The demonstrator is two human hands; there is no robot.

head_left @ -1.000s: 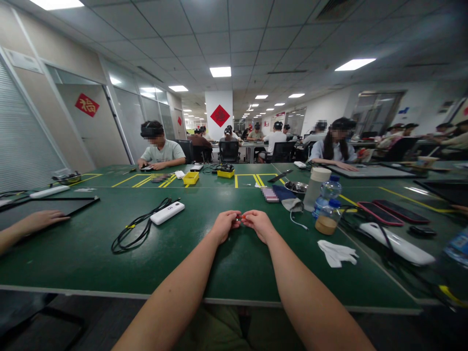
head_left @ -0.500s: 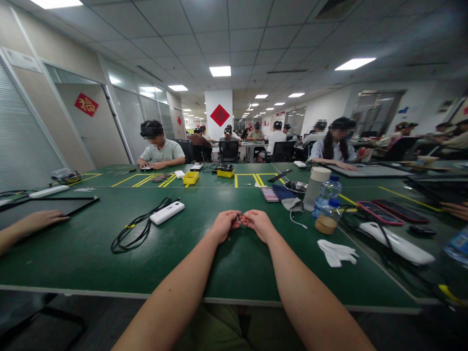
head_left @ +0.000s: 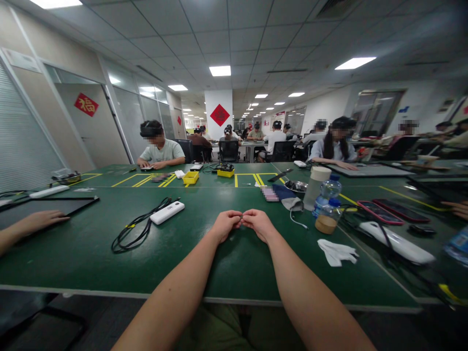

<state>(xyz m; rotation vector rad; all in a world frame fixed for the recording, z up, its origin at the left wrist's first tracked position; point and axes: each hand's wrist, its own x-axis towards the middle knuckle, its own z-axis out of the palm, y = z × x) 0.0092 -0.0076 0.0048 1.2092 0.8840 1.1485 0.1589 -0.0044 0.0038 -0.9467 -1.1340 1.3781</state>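
Observation:
My left hand (head_left: 225, 225) and my right hand (head_left: 258, 224) meet fingertip to fingertip just above the green table (head_left: 164, 263). Both are closed in a pinch, thumbs and fingers pressed together. Whatever sits between the fingertips is too small and too covered to name. Left of my hands lies a white power bank (head_left: 167, 213) beside a coiled black cable (head_left: 132, 234). To the right, a crumpled white cloth (head_left: 337, 252) rests on the tabletop.
On the right stand a pale cylindrical bottle (head_left: 316, 190) and a plastic bottle with brown liquid (head_left: 326, 222). Yellow trays (head_left: 190, 178) sit further back. Another person's hand (head_left: 46, 220) rests on a dark panel (head_left: 82, 202) at left. A white device (head_left: 398, 242) lies at right.
The fingertips of my two hands have drawn closer together, and the small dark and reddish bits visible between them before are now covered. My arms have hardly moved.

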